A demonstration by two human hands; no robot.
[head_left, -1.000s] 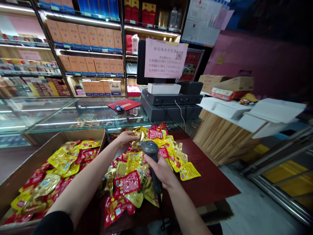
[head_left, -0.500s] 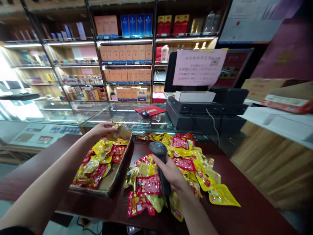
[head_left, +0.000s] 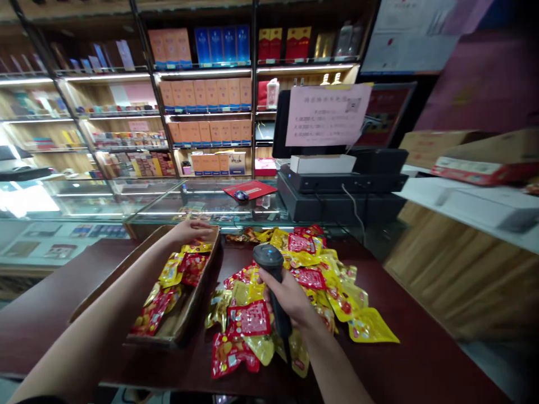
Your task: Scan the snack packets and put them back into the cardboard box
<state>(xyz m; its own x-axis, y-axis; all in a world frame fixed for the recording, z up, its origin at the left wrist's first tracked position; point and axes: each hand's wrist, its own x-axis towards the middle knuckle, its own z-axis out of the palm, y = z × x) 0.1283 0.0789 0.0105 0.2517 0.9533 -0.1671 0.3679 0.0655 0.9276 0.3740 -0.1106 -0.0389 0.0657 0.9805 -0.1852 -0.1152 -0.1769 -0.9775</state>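
Note:
My right hand [head_left: 288,294] is wrapped round the handle of a black barcode scanner [head_left: 269,257], held over a pile of red, yellow and gold snack packets [head_left: 249,318] on the dark red table. At the left lies a shallow cardboard box [head_left: 185,322] with red and yellow packets [head_left: 194,268] in it. Over the far end of this box is my left hand [head_left: 191,230], its fingers bent towards the right. Whether anything is under those fingers is hidden. My left forearm covers part of the box.
Behind the table is a glass display counter [head_left: 168,203] with a mouse [head_left: 241,195] on a red mat [head_left: 256,189]. A dark cash register [head_left: 337,205] and a monitor with a pink paper stand behind the pile. Shelves of boxed goods fill the back.
The gold packet that was in my left hand no longer shows, and that hand is now lower, over the box. The view has shifted slightly. My right hand still holds the scanner.

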